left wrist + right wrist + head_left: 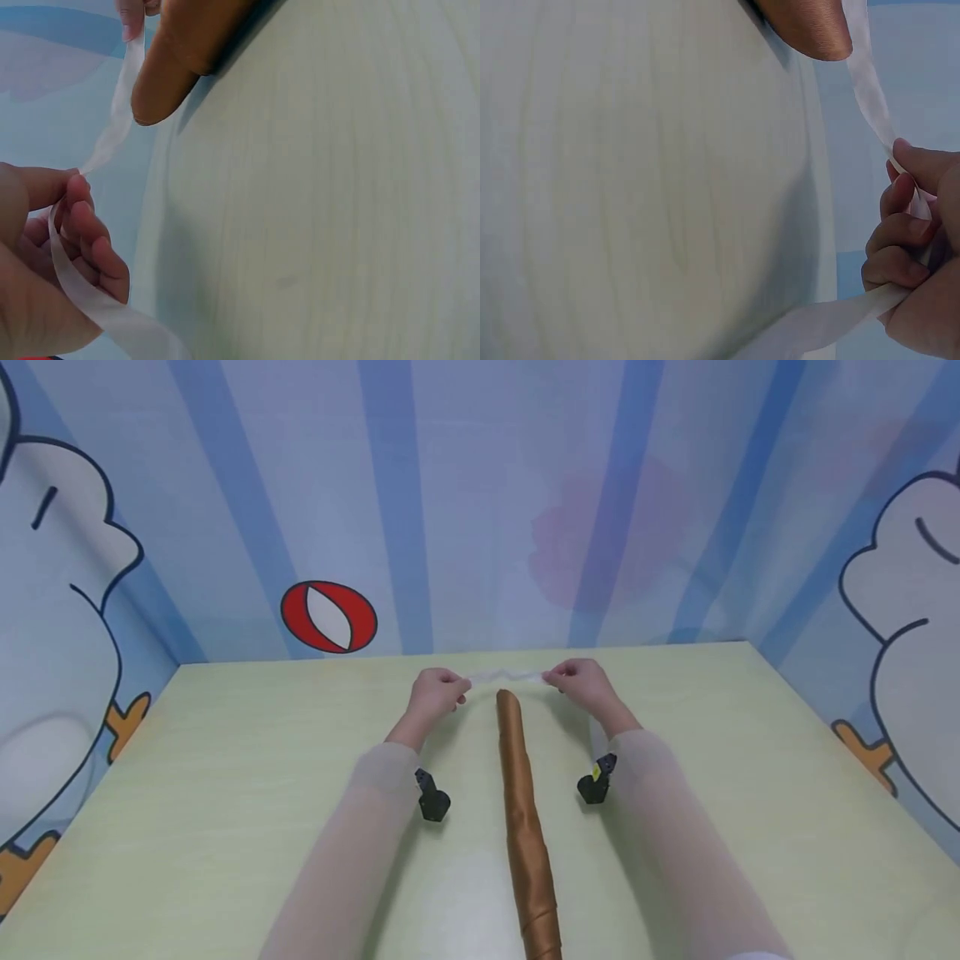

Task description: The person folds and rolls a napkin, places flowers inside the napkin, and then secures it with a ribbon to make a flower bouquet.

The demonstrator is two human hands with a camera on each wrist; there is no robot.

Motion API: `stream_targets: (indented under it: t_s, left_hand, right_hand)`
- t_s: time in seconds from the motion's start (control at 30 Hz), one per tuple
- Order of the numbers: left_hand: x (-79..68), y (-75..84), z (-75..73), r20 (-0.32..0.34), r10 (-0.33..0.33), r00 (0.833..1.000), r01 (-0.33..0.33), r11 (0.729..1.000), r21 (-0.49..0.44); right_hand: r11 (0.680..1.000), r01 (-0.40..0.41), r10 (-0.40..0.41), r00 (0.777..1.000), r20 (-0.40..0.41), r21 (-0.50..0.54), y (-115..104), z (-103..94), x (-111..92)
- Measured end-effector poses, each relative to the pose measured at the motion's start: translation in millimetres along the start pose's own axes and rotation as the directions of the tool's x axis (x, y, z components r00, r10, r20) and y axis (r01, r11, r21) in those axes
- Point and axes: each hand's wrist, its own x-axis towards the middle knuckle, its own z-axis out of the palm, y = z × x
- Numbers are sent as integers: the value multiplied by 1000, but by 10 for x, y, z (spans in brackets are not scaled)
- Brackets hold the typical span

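A white ribbon (506, 676) spans between both hands near the table's far edge. My left hand (437, 695) pinches it between thumb and forefinger; in the left wrist view a loose length of ribbon (112, 315) trails below the palm. On the other side my right hand (588, 687) pinches the ribbon too, and its tail (817, 324) runs out beneath the curled fingers in the right wrist view. Between the arms lies a long roll of shiny brown fabric (522, 810), its rounded far end just short of the ribbon.
The pale wood-grain table (225, 793) carries the roll lengthwise. Small black devices, one (432, 797) by the left wrist and one (596, 781) by the right, sit at the sleeves. A blue striped backdrop (487, 510) with cartoon figures stands behind the far edge.
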Motion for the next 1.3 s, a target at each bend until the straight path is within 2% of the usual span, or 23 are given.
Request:
stream_targets:
  t_s: [0.37,0.5,0.67,1.0,1.3]
  left_hand:
    - [4,-42,63,-16,-27,1000,30,978,204]
    - [22,-82,57,-31,-67,997,73,950,304]
    - [-1,-95,35,-47,-91,995,102,909,403]
    - [-53,-90,-9,-55,-100,993,114,883,456]
    - [-80,-107,-32,19,-110,994,88,878,470]
  right_hand:
    - [988,-58,63,997,33,-143,-7,109,-24]
    - [976,-66,81,995,60,-208,-11,111,-42]
    - [967,-85,107,991,78,-242,-7,102,-60]
    - [961,-89,122,986,115,-261,1,68,-94]
    - [961,-56,105,980,169,-270,44,19,-148]
